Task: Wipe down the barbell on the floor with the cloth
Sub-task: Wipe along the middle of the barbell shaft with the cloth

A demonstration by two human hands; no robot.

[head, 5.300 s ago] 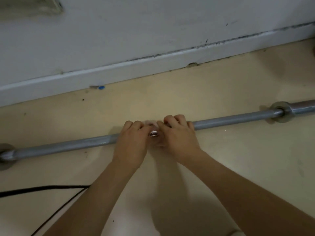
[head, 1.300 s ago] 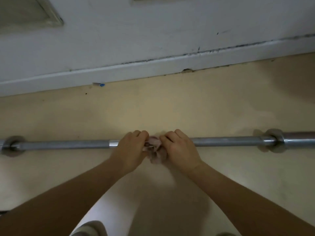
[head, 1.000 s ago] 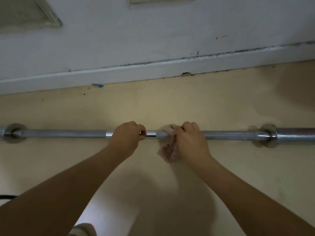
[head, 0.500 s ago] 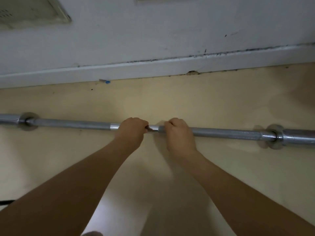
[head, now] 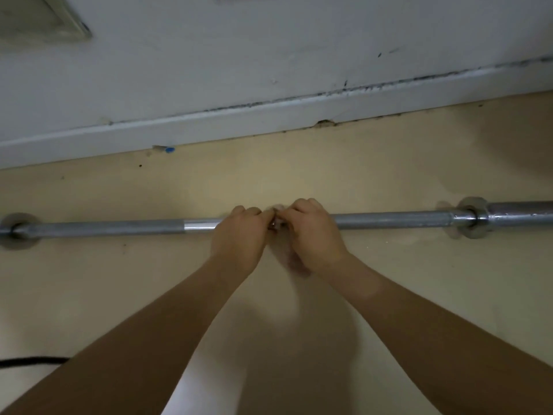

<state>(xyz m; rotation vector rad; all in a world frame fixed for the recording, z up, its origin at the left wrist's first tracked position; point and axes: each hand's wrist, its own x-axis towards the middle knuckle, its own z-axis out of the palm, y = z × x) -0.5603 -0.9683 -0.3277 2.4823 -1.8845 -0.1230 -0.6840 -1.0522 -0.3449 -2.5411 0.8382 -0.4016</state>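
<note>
Both hands, left hand (head: 239,235) and right hand (head: 311,235), curl their fingers around the cloth (head: 294,260) mid-barbell (head: 389,220), apparently gripping to rub the shaft on the floor (head: 419,295).

Two bare forearms, no sleeves, no rings or watch on the hands (head: 275,232)

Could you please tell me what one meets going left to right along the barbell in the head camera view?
Left collar → dull grey shaft → shiny patch of the barbell → left hand → cloth → right hand → grey shaft again → right collar → thicker sleeve.
</note>
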